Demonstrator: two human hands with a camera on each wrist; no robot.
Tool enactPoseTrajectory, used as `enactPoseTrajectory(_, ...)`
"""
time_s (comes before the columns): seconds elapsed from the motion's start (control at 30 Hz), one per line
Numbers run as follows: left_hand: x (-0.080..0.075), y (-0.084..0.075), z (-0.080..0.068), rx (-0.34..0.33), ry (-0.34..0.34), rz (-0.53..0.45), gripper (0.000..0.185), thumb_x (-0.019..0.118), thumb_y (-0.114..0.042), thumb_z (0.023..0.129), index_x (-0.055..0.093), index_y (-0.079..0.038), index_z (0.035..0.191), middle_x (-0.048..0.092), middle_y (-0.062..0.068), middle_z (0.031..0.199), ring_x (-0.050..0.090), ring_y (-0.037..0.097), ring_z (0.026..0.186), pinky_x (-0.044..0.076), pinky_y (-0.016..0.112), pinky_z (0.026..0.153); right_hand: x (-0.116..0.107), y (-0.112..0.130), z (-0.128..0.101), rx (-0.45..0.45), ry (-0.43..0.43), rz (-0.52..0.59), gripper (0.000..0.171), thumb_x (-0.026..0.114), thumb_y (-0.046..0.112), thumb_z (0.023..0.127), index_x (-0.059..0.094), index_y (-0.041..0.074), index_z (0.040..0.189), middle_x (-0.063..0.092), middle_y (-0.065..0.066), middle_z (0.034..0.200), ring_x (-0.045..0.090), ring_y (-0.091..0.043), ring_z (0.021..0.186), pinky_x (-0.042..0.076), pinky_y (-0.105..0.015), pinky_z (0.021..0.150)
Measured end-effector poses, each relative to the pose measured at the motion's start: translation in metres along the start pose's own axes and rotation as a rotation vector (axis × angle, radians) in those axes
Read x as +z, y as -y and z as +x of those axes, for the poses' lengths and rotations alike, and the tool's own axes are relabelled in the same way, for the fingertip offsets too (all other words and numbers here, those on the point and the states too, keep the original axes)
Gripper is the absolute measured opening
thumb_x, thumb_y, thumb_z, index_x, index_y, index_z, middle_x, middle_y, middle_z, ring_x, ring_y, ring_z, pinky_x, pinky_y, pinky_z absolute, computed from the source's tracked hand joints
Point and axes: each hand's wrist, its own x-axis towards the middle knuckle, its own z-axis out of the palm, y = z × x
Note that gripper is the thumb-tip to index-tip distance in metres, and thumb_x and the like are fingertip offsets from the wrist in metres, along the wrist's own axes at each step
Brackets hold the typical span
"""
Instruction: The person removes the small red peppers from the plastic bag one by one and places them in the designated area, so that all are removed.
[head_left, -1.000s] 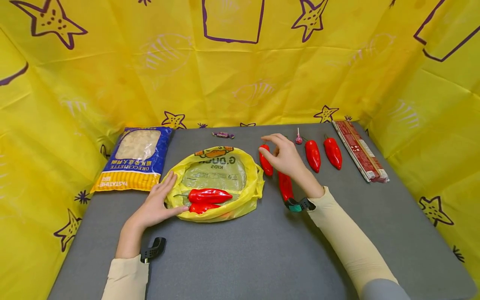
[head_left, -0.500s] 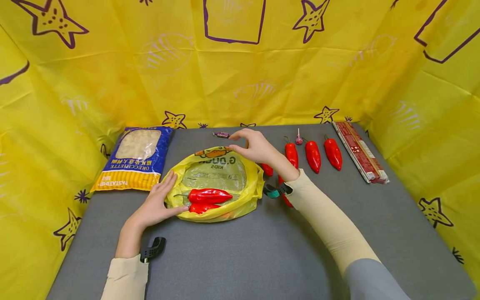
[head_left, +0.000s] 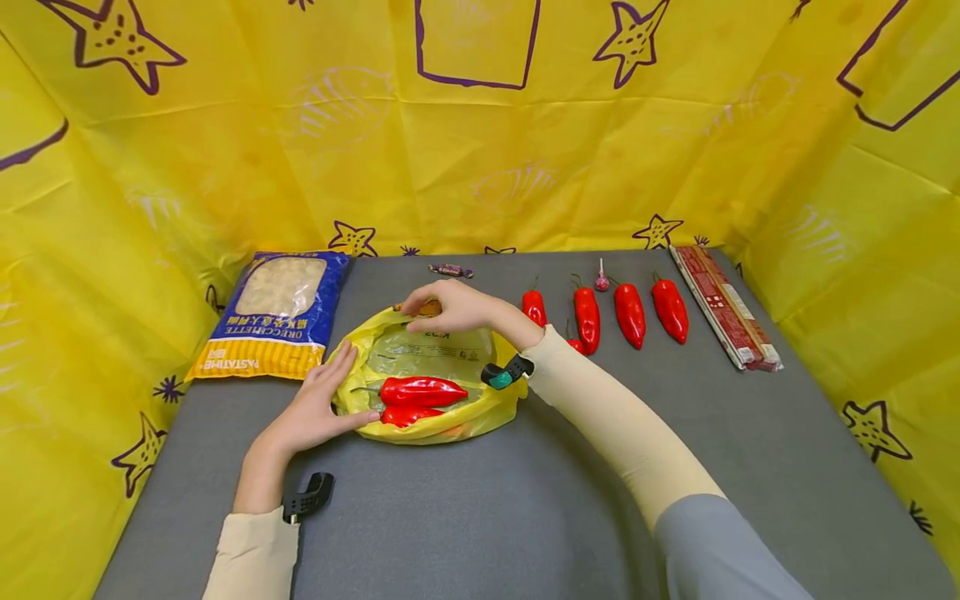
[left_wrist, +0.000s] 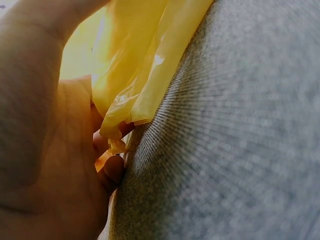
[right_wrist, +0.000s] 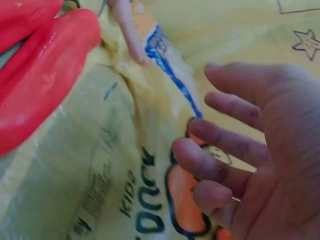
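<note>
Yellow plastic — the bag (head_left: 420, 358) — is resting against the left hand (head_left: 318, 404), whose thumb and fingers are lying wide apart along its left side, bracing rather than clenching; the right hand (head_left: 450, 307) is hanging loosely curved by the far rim, holding nothing. The bag is sitting on the grey table (head_left: 405, 525), probably weighing little and folding easily, its rim inviting a light pinch. Two glossy red peppers (head_left: 420, 390) are lying inside — likely firm, slippery, best taken mid-body
</note>
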Motion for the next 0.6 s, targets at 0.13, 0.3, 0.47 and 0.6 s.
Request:
enactPoseTrajectory(0.13, 0.0, 0.001, 0.0, 0.001, 0.0, -0.003, 0.114, 0.08, -0.054, 0.09, 0.014, -0.01, 0.171, 0.002, 0.006, 0.18, 0.015, 0.05, 0.155, 0.023, 0.078, 0.116, 0.013, 0.002, 0.013, -0.041, 0.104, 0.044, 0.041, 0.075, 0.026, 0.1, 0.071, 0.004, 0.134, 0.073, -0.015, 0.13, 0.061, -0.022, 0.075, 0.051, -0.027, 0.068)
enactPoseTrajectory(0.3, 0.001, 0.002, -0.001, -0.001, 0.002, -0.005, 0.113, 0.08, -0.054, 0.091, 0.014, -0.01, 0.171, 0.002, 0.007, 0.18, 0.015, 0.049, 0.155, 0.023, 0.079, 0.115, 0.028, 0.003, 0.025, -0.063, 0.209, 0.071, 0.041, 0.076, 0.023, 0.1, 0.07, 0.004, 0.136, 0.073, -0.012, 0.126, 0.067, -0.022, 0.108, 0.055, -0.024, 0.082)
enactPoseTrajectory(0.47, 0.001, 0.002, 0.0, -0.002, 0.006, 0.002, 0.113, 0.079, -0.055, 0.091, 0.014, -0.01, 0.171, 0.002, 0.007, 0.18, 0.016, 0.049, 0.155, 0.024, 0.079, 0.114, 0.039, 0.003, 0.029, -0.057, 0.309, 0.098, 0.042, 0.077, 0.024, 0.099, 0.071, 0.008, 0.137, 0.074, -0.008, 0.126, 0.065, -0.021, 0.117, 0.054, -0.027, 0.095)
enactPoseTrajectory(0.6, 0.001, 0.002, 0.001, -0.008, 0.01, 0.006, 0.113, 0.078, -0.056, 0.091, 0.013, -0.012, 0.172, 0.001, 0.006, 0.18, 0.015, 0.048, 0.155, 0.024, 0.08, 0.114, 0.046, 0.0, 0.03, -0.035, 0.375, 0.12, 0.044, 0.08, 0.026, 0.096, 0.071, 0.011, 0.136, 0.074, -0.002, 0.125, 0.065, -0.016, 0.118, 0.051, -0.025, 0.099)
